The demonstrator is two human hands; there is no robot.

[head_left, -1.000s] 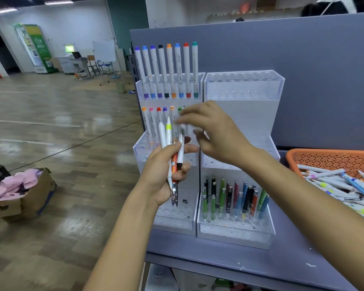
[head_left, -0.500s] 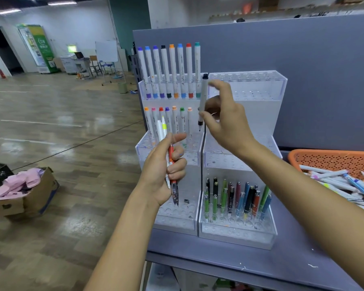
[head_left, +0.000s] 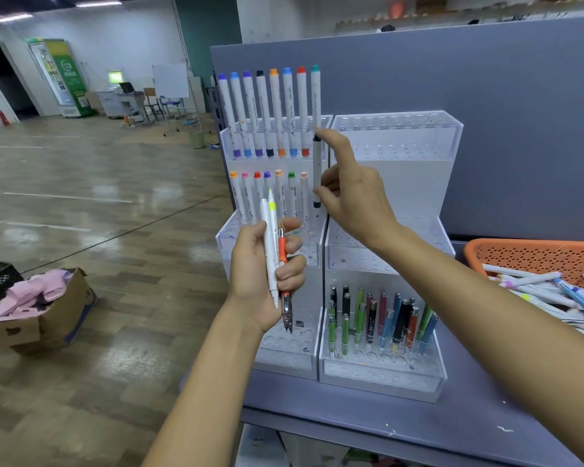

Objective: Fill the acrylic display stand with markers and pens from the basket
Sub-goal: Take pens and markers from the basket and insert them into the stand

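Observation:
Two tiered acrylic display stands sit side by side: the left stand has markers in its top and middle rows, the right stand has pens only in its bottom row. My right hand holds a white black-capped marker upright over the right end of the left stand's middle row. My left hand grips a bundle of pens: white markers and an orange one. The orange basket at the right holds several loose markers.
A grey partition wall stands behind the stands on the grey tabletop. On the wooden floor at the left lies a cardboard box with pink cloth. Office furniture stands far back.
My right hand took one marker from the bundle in my left hand, lifted it, and now lowers it upright toward the left stand's middle row. My left hand stayed nearly still.

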